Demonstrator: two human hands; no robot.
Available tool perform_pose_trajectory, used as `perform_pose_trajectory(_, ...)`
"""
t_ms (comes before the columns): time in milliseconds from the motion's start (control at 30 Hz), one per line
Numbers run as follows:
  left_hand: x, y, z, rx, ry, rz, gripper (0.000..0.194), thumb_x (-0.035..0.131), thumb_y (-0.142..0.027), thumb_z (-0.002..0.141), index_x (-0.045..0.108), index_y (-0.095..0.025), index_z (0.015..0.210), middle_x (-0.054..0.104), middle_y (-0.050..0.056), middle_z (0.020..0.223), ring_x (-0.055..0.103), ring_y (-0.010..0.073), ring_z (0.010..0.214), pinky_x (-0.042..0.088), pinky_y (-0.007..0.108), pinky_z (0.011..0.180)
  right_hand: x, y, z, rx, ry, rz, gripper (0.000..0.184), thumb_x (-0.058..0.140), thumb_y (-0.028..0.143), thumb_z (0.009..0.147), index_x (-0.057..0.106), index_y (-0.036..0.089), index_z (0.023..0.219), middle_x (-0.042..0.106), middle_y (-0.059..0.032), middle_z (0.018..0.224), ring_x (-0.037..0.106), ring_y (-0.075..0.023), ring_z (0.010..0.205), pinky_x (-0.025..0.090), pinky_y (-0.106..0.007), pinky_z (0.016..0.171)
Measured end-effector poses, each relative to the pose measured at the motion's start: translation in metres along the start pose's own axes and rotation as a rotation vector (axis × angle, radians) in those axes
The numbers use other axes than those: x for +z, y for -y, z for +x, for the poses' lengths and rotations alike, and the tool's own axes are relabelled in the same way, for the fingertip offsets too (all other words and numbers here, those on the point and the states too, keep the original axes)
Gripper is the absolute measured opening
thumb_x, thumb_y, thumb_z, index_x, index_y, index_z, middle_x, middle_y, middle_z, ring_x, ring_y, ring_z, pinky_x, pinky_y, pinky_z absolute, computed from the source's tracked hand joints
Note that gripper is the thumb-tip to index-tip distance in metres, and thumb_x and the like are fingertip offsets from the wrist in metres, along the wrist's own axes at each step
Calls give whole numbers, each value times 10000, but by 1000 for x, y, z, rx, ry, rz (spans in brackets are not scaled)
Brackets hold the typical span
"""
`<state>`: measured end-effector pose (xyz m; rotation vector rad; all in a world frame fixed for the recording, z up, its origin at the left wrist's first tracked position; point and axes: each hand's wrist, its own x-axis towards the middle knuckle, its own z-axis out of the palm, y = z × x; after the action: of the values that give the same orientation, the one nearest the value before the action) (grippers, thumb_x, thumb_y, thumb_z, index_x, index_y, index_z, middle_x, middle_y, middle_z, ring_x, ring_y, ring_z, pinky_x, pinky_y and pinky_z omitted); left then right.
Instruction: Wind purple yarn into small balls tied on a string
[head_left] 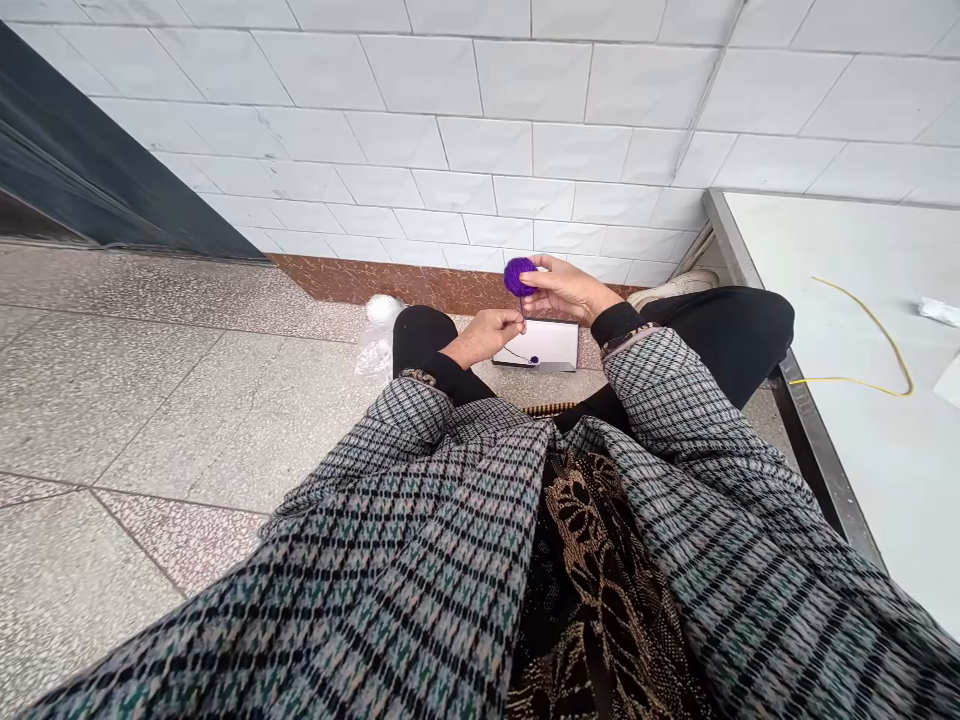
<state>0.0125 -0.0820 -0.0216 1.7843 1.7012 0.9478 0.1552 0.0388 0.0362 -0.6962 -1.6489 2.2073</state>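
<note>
A small ball of purple yarn is held in my right hand, its thumb and fingers curled around the right side. From the ball a strand runs down to my left hand, whose thumb and forefinger pinch it just below. Beneath my hands sits an open shallow white box with dark edges. Inside the box, near its front, lies a small dark purple bit with a thin dark line leading from it toward my left hand.
Left of my knee, a white ball and clear plastic bag rest on the speckled floor. A white tiled wall rises ahead. On the right, a white table with a metal edge carries a yellow cord.
</note>
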Motion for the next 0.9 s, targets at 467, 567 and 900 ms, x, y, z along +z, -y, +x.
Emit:
perform_pose_trajectory(467, -29, -3, 1, 28, -288, 17, 197, 509, -282, 853, 643, -153, 787, 665, 38, 801, 575, 168, 772, 458, 290, 775, -4, 1, -9, 135, 344, -130, 253, 714, 147, 875, 541, 169, 1058, 671, 8, 812, 635, -75, 554, 597, -210, 583)
perform_pose_trajectory(567, -16, 4, 1, -21, -210, -30, 231, 518, -329, 853, 637, -147, 774, 630, 16, 735, 533, 150, 716, 429, 269, 725, -2, 4, -8, 60, 243, 57, 208, 677, 182, 924, 511, 165, 1048, 668, 18, 773, 650, -76, 557, 617, -236, 639)
perform_pose_trajectory(900, -5, -13, -2, 93, 28, 79, 209, 524, -273, 861, 633, -152, 731, 602, 5, 697, 515, 130, 662, 402, 256, 673, -3, -2, 3, 90, -155, -54, 162, 622, 198, 972, 461, 187, 959, 644, -6, 723, 621, -88, 539, 614, -232, 561)
